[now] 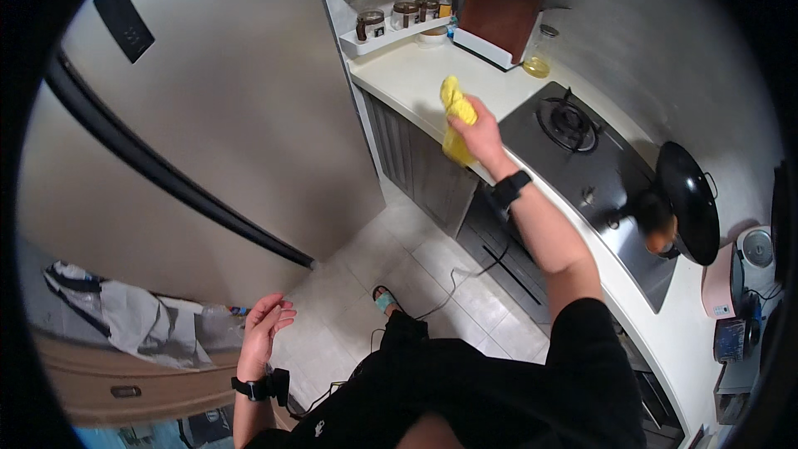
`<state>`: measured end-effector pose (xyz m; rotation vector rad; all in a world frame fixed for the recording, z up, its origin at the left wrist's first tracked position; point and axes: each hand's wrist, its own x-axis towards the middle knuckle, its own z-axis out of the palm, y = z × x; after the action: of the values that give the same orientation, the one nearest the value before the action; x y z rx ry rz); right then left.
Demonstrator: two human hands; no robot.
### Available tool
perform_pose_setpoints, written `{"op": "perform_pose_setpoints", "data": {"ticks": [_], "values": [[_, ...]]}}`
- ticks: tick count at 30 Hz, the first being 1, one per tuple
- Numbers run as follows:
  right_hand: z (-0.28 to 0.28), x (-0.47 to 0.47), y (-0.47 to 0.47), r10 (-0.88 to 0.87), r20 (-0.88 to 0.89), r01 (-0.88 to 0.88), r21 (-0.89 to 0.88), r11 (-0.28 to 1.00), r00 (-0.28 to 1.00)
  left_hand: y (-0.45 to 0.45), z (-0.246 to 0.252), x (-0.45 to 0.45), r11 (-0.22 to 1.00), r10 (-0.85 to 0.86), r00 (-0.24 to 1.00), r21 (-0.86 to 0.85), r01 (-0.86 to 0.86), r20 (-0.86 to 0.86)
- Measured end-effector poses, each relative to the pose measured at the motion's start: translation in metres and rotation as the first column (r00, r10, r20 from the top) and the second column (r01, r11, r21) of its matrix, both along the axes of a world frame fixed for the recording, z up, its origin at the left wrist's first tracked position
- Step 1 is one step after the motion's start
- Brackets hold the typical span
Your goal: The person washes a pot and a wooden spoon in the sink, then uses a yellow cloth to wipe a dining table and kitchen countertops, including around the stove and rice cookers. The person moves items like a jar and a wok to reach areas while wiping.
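A bunched yellow cloth (pixel 459 106) is gripped in my right hand (pixel 483 131), above the front edge of the white countertop (pixel 411 75). One end of the cloth sticks up past my thumb and another part hangs below my fingers. Just right of that hand lies a black gas stove (pixel 586 181) set into the counter. My left hand (pixel 267 324) hangs low on the left with nothing in it, its fingers slightly bent and apart. Below it, near the wrist, stands a wooden cabinet (pixel 156 380) with a plastic bag on top.
A black wok (pixel 687 206) leans tilted over the stove's right burner. Behind the counter stand a brown cutting board (pixel 504 3) and a glass oil bottle (pixel 540 56). White shelves (pixel 399 35) hold jars. A large refrigerator (pixel 206 93) fills the left. A cable (pixel 458 274) trails over the floor.
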<state>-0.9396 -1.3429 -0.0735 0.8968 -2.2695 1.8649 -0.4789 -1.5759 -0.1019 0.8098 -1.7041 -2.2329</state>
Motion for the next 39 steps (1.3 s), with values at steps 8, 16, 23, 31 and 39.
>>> {"op": "perform_pose_setpoints", "data": {"ticks": [8, 16, 23, 31, 39], "values": [[-0.058, -0.137, -0.082, 0.035, -0.034, 0.018, 0.919, 0.395, 0.999, -0.129, -0.017, -0.071, 1.0, 0.011, 0.981, -0.025, -0.006, 0.194], [-0.097, -0.201, -0.148, -0.012, 0.002, 0.002, 0.949, 0.316, 1.0, -0.185, -0.029, -0.111, 0.992, 0.031, 0.944, 0.108, -0.07, 0.327], [-0.103, -0.257, -0.22, 0.09, 0.049, -0.085, 0.888, 0.451, 0.995, -0.188, -0.023, -0.153, 0.983, 0.094, 0.924, 0.11, -0.144, 0.37], [-0.122, -0.314, -0.306, 0.394, -0.067, -0.176, 0.817, 0.55, 0.917, -0.172, -0.017, -0.197, 0.969, 0.147, 0.874, 0.108, -0.221, 0.464], [-0.136, -0.404, -0.218, 0.343, -0.265, -0.065, 0.699, 0.712, 0.901, -0.173, -0.025, -0.222, 0.973, 0.119, 0.886, 0.125, -0.194, 0.449]]}}
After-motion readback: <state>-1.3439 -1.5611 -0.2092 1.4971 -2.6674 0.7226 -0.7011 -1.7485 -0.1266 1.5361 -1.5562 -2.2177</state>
